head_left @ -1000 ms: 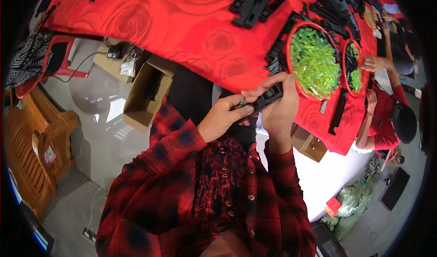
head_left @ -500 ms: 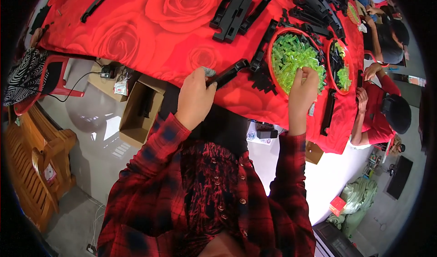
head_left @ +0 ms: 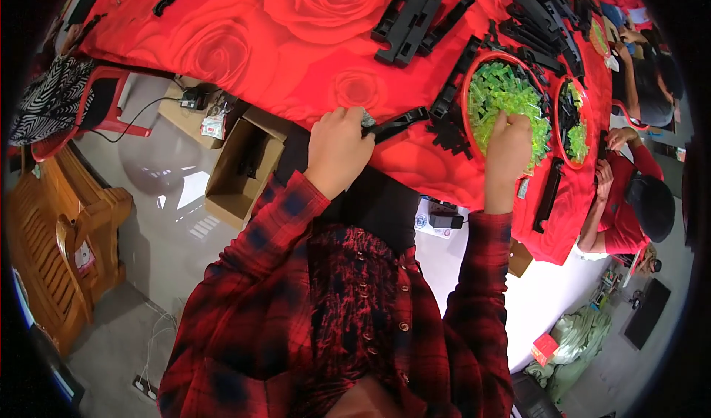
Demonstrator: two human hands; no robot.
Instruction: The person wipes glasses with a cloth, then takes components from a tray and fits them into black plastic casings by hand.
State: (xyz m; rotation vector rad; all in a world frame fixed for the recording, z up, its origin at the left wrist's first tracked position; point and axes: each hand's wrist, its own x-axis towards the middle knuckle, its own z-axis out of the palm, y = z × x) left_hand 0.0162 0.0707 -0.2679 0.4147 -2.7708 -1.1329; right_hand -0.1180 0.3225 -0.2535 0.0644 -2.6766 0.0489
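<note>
My left hand (head_left: pixel 339 151) is closed around one end of a narrow black plastic part (head_left: pixel 402 124), held over the front edge of the red rose-patterned tablecloth (head_left: pixel 259 84). Something small and grey shows at its fingertips. My right hand (head_left: pixel 509 151) reaches over a red-rimmed basket (head_left: pixel 466 95) heaped with small translucent yellow-green pieces (head_left: pixel 496 84). Its fingers are pinched together at the pile; whatever they grip is hidden. Small black pieces (head_left: pixel 450 138) lie between the held part and the basket.
A smaller red basket (head_left: pixel 586 114) with black and green pieces stands to the right. Longer black plastic parts (head_left: pixel 409 25) lie farther back. A person in red (head_left: pixel 615 210) works at the right edge. An open cardboard box (head_left: pixel 244 170) sits below the table's left side.
The whole view has shifted, so table and baskets appear farther right and slightly lower. My right fingers stay at the green pile; the left hand still holds the black part.
</note>
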